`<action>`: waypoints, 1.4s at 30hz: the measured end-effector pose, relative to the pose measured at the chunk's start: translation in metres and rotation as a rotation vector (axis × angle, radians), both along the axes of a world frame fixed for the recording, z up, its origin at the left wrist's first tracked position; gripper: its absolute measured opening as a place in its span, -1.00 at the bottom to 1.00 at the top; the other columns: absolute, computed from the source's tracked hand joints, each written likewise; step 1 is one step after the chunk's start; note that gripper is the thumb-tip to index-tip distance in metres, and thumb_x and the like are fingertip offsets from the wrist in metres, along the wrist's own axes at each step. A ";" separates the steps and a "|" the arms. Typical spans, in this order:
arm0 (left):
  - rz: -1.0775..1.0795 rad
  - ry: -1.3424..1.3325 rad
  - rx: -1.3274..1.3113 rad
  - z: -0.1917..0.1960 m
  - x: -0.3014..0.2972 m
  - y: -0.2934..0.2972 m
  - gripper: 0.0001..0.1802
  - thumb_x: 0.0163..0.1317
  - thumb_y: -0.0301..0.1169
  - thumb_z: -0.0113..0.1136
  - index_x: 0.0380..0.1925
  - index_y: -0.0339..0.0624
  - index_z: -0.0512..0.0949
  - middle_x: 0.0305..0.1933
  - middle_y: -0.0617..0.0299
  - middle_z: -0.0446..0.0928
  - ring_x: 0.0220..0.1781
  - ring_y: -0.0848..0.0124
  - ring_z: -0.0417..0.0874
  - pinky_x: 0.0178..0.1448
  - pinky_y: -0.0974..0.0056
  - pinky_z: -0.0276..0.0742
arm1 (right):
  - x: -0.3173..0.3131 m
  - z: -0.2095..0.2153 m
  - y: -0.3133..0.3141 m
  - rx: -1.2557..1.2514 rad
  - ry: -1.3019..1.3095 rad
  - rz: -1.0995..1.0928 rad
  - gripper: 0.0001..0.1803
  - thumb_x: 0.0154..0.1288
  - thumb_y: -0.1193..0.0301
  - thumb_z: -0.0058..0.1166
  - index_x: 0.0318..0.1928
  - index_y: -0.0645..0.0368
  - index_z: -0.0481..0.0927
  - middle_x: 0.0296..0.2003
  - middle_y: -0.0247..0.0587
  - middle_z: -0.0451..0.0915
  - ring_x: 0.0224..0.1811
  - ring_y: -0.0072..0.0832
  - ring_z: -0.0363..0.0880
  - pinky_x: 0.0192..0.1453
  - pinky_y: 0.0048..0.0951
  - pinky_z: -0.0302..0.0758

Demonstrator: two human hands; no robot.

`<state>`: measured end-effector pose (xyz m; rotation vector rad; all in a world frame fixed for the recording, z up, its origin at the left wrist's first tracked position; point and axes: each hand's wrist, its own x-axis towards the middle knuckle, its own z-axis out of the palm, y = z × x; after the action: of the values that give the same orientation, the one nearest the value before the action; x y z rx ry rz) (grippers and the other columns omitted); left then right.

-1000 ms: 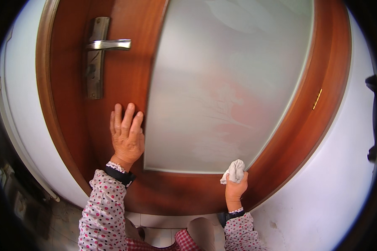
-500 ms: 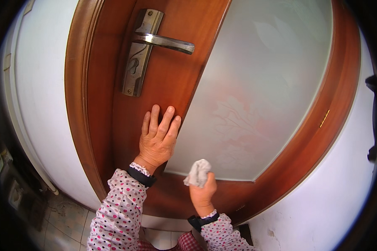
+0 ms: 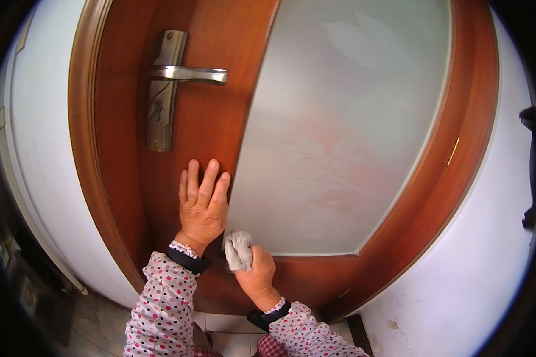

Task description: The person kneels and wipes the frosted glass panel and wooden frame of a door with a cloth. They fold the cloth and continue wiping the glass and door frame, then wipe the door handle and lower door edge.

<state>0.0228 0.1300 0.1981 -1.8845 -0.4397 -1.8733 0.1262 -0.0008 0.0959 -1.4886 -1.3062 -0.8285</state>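
Observation:
A brown wooden door (image 3: pixel 208 125) with a large frosted glass panel (image 3: pixel 339 131) fills the view. My left hand (image 3: pixel 201 202) lies flat on the wood, fingers up, just left of the glass and below the metal lever handle (image 3: pixel 187 74). My right hand (image 3: pixel 255 272) holds a crumpled grey cloth (image 3: pixel 237 249) pressed at the lower left corner of the glass, touching the base of my left hand.
The wooden door frame (image 3: pixel 86 178) curves down the left, with a white wall (image 3: pixel 36 137) beyond it. White wall (image 3: pixel 488 268) also lies to the right. A brass hinge (image 3: pixel 453 152) shows on the right frame. Tiled floor (image 3: pixel 95 321) is at the bottom.
My right hand has carried the cloth leftward along the bottom edge of the glass to its lower left corner. My left hand has stayed flat on the wood.

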 end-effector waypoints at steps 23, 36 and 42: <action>0.084 0.013 -0.003 -0.004 -0.005 0.005 -0.44 0.35 -0.53 -0.07 0.38 -0.18 0.35 0.57 -0.04 0.22 0.64 -0.19 0.10 0.64 -0.27 0.01 | 0.193 -0.030 -0.162 0.061 0.288 -0.371 -0.37 -0.16 0.36 0.53 -0.02 0.14 0.51 -0.19 0.05 0.61 -0.09 0.15 0.56 0.00 0.06 0.50; 0.060 0.010 -0.010 -0.005 -0.004 0.005 -0.41 0.28 -0.58 -0.04 0.36 -0.17 0.37 0.58 -0.03 0.22 0.64 -0.18 0.09 0.63 -0.28 0.01 | 0.246 -0.033 -0.203 0.115 0.299 -0.733 -0.44 -0.01 0.25 0.49 -0.06 0.17 0.50 -0.18 0.08 0.63 -0.11 0.18 0.58 -0.02 0.08 0.53; 0.048 0.021 -0.013 -0.006 -0.004 0.005 -0.40 0.26 -0.57 -0.01 0.35 -0.17 0.37 0.58 -0.03 0.21 0.64 -0.19 0.09 0.63 -0.30 0.02 | 0.236 -0.029 -0.201 0.137 0.326 -0.756 -0.49 0.04 0.19 0.48 -0.13 0.16 0.49 -0.21 0.07 0.63 -0.14 0.17 0.59 -0.04 0.08 0.53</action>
<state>0.0186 0.1354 0.1925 -1.8834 -0.4880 -1.8224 0.3618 -0.2021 0.0666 -1.9282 -0.4149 -1.0553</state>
